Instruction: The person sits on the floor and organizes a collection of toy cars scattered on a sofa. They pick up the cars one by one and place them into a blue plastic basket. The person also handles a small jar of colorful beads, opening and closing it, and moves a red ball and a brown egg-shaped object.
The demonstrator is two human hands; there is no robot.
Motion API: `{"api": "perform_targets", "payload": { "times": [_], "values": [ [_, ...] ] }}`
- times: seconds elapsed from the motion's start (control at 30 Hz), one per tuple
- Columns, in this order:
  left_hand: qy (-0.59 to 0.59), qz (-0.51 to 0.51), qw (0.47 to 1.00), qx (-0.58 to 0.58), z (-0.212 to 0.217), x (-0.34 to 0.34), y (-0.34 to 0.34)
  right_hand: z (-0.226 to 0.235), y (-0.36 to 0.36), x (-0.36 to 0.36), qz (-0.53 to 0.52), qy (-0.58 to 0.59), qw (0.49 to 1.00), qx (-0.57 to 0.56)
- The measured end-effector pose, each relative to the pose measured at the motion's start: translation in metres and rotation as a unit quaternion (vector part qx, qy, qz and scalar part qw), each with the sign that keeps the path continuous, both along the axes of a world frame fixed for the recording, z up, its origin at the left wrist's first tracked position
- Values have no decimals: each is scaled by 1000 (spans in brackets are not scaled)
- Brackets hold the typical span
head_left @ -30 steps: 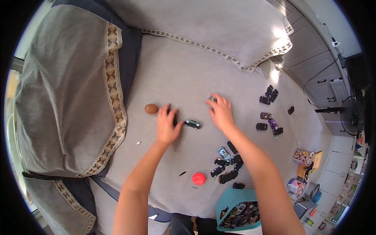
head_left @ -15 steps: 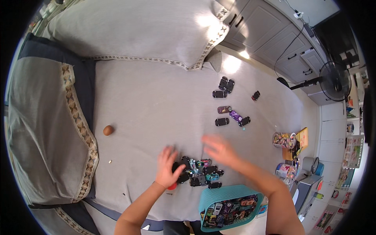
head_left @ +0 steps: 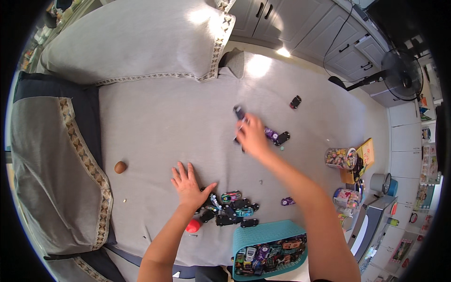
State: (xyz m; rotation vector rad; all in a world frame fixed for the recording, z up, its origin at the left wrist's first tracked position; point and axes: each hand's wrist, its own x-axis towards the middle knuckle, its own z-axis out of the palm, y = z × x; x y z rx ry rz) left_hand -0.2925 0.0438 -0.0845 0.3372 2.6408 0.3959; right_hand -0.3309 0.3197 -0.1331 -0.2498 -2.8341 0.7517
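Your left hand point(head_left: 189, 184) lies flat with fingers spread on the grey bed cover point(head_left: 155, 122), its thumb touching the cluster of toy cars point(head_left: 229, 210) that sits just beyond the teal basket point(head_left: 263, 234). Your right hand point(head_left: 251, 135) reaches well beyond that cluster, blurred, fingers closed around a dark toy car point(head_left: 238, 112), just beside the purple and black cars point(head_left: 276, 136).

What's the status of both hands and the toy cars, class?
Left hand flat, open, beside the toy car pile. Right hand blurred, closed on a dark car. Teal basket near; nothing blocking.
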Motion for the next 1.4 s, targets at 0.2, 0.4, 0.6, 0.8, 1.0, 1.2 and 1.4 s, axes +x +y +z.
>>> {"api": "perform_targets", "payload": {
  "times": [0.2, 0.4, 0.6, 0.8, 1.0, 1.2, 1.4],
  "values": [
    [-18, -11, 999, -46, -5, 2, 2, 76, -61, 140, 273, -209, 929, -138],
    [-15, -27, 995, -96, -7, 2, 4, 57, 78, 14, -62, 32, 997, 23],
    [-8, -43, 994, -103, -11, 2, 7, 5, 161, -15, -227, -112, 967, 38],
    [-26, -41, 991, -125, -7, 1, 10, 9, 71, 84, 18, -19, 998, -59],
    [-11, -39, 992, -117, -8, 3, 5, 60, 29, 113, 118, -71, 989, -50],
    [-21, -56, 988, -140, -10, 1, 9, 45, 77, -29, -78, -30, 996, 9],
    [-7, -50, 989, -140, -18, 3, 6, 25, 42, 65, 82, -89, 992, -38]
  ]
}}
